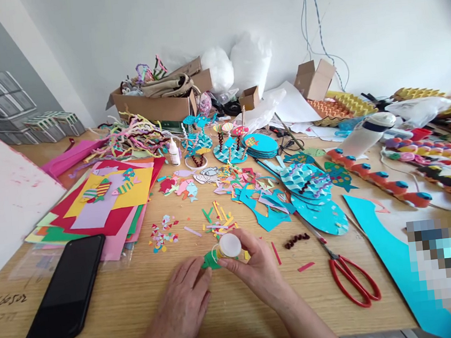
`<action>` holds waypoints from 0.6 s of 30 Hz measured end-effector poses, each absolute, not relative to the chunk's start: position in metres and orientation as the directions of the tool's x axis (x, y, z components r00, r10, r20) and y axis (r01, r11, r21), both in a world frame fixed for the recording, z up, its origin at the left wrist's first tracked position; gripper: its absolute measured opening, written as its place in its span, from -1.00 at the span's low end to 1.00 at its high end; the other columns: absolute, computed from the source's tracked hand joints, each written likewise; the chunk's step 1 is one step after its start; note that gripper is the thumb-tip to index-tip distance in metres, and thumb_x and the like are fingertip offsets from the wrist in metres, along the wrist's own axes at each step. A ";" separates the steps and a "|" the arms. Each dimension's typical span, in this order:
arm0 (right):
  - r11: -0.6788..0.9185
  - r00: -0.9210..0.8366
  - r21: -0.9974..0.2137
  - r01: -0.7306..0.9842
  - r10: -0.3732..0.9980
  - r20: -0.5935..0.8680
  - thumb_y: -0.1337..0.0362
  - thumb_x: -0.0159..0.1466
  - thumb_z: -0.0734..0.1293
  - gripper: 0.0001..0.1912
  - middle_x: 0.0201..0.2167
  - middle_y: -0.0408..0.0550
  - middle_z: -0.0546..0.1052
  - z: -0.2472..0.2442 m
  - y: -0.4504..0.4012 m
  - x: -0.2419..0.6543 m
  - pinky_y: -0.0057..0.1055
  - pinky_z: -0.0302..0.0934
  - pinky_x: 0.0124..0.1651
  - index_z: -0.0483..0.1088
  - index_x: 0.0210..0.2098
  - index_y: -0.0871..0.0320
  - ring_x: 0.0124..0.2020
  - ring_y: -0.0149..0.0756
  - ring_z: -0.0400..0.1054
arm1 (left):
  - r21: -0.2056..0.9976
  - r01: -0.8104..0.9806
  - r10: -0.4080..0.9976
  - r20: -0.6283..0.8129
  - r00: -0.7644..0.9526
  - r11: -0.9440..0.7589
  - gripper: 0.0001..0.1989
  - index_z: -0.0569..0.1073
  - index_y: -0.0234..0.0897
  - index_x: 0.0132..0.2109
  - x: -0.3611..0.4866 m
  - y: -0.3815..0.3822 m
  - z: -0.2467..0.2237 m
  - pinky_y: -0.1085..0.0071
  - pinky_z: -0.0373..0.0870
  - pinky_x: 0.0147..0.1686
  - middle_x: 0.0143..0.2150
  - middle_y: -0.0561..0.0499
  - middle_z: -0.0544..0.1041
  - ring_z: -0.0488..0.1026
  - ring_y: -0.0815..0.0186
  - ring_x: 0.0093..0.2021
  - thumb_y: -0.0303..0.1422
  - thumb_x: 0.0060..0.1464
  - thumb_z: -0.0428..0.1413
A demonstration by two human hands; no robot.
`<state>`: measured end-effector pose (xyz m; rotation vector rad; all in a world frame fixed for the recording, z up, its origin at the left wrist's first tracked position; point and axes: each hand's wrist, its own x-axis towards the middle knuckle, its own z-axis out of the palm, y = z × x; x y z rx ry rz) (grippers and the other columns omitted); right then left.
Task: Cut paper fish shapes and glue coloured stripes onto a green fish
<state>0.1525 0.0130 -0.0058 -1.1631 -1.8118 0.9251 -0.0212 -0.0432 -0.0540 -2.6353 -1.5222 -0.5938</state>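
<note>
Near the front middle of the table, my left hand has its fingertips closed at the edge of a small green paper piece, perhaps a paper fish. My right hand grips a small round container with a white disc-like end, tilted right beside the green piece. A pale loop shows between the two; what it belongs to is unclear. Just beyond my hands are thin yellow and green paper strips and a pile of tiny coloured paper bits. Red strips and a dark brown curled pipe cleaner lie to the right.
Red-handled scissors and a large blue sheet are at right. A black phone lies left, below stacked coloured paper. Behind stand a white glue bottle, blue paper discs and a cardboard box.
</note>
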 end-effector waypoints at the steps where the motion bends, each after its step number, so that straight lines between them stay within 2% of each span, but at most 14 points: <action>1: 0.314 -0.272 -0.873 0.374 0.937 0.220 0.23 0.06 0.40 -0.80 -0.45 -0.18 0.42 -0.006 0.013 0.154 -0.51 0.14 -0.36 0.34 -0.35 0.13 -0.42 -0.36 0.28 | 0.150 0.842 0.826 0.343 0.447 -0.518 -0.72 0.41 -0.28 -0.10 -0.021 -0.043 -0.054 0.13 0.41 -0.09 -0.04 -0.13 0.44 0.36 0.15 -0.03 -0.53 0.05 -0.06; 9: 0.339 -0.242 -0.869 0.362 0.934 0.263 0.23 0.07 0.39 -0.77 -0.42 -0.16 0.45 -0.011 0.016 0.149 -0.49 0.16 -0.34 0.34 -0.28 0.12 -0.40 -0.34 0.29 | 0.160 0.841 0.826 0.351 0.441 -0.517 -0.72 0.40 -0.29 -0.10 -0.021 -0.044 -0.056 0.14 0.39 -0.07 -0.04 -0.13 0.43 0.34 0.16 -0.02 -0.54 0.05 -0.06; 18: 0.336 -0.291 -0.880 0.337 0.926 0.242 0.23 0.07 0.39 -0.81 -0.45 -0.18 0.44 -0.010 0.009 0.151 -0.51 0.16 -0.37 0.34 -0.34 0.13 -0.42 -0.37 0.29 | 0.196 0.839 0.829 0.377 0.413 -0.507 -0.69 0.39 -0.25 -0.07 -0.021 -0.044 -0.059 0.15 0.37 -0.05 -0.04 -0.11 0.44 0.35 0.18 -0.01 -0.53 0.07 -0.09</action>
